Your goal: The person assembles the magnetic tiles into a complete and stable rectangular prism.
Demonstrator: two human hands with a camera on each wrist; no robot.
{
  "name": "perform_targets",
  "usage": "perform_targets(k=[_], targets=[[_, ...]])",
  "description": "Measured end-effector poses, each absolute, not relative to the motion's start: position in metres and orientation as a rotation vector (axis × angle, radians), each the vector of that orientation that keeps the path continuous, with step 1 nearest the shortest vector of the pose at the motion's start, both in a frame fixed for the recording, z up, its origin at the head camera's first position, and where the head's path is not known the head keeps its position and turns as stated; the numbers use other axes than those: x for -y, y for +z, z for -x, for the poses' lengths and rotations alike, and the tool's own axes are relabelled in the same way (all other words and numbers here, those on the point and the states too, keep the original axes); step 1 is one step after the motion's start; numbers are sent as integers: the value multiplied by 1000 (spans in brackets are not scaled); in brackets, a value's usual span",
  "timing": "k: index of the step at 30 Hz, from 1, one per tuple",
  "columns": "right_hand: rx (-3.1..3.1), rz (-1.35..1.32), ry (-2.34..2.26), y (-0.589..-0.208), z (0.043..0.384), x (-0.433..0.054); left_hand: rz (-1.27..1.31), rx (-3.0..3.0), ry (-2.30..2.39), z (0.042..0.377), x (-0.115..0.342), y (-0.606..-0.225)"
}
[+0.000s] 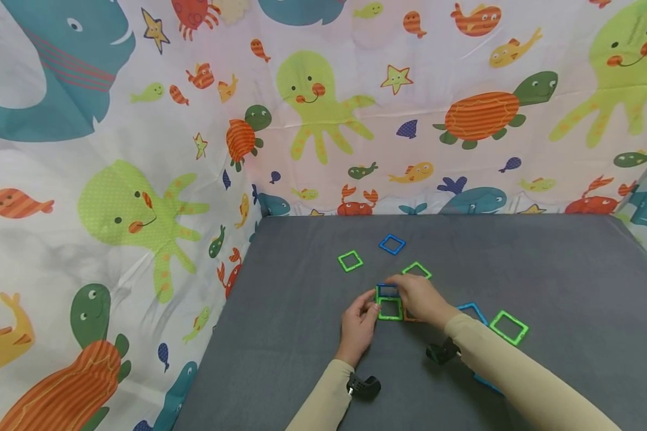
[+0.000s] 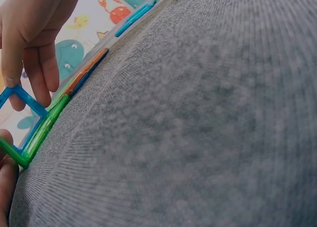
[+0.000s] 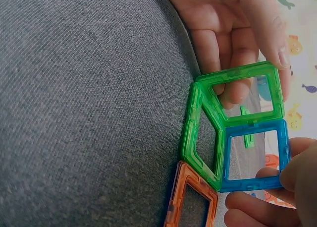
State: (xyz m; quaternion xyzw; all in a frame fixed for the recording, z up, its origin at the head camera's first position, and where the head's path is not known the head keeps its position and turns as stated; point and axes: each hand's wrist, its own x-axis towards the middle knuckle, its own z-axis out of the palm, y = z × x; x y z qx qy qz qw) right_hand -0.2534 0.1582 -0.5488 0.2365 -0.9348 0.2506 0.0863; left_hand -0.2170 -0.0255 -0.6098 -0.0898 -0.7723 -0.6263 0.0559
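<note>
A green square magnetic tile (image 3: 189, 123) lies flat on the grey table. A second green tile (image 3: 237, 71) stands up from its left side, and my left hand (image 1: 357, 326) holds it, thumb at its upper corner and fingers behind. Beside that tile, a blue square tile (image 3: 253, 183) stands along the flat tile's far edge. My right hand (image 1: 423, 299) pinches the blue tile's top edge between thumb and fingers. An orange tile (image 3: 199, 179) lies flat against the flat green one, partly covered by my right hand in the head view.
Farther back lie a blue tile (image 1: 385, 239), a green tile (image 1: 342, 266) and another green tile (image 1: 417, 263) behind my right hand. A blue tile (image 1: 477, 312) and a green tile (image 1: 514, 319) lie right of my forearm. Another blue piece (image 1: 486, 383) is partly under the sleeve.
</note>
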Motion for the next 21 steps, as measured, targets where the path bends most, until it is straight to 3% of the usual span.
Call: perform_targets(k=[21], targets=[[2817, -689, 841, -551, 253, -164, 228, 2314, -1924, 216, 24, -608]])
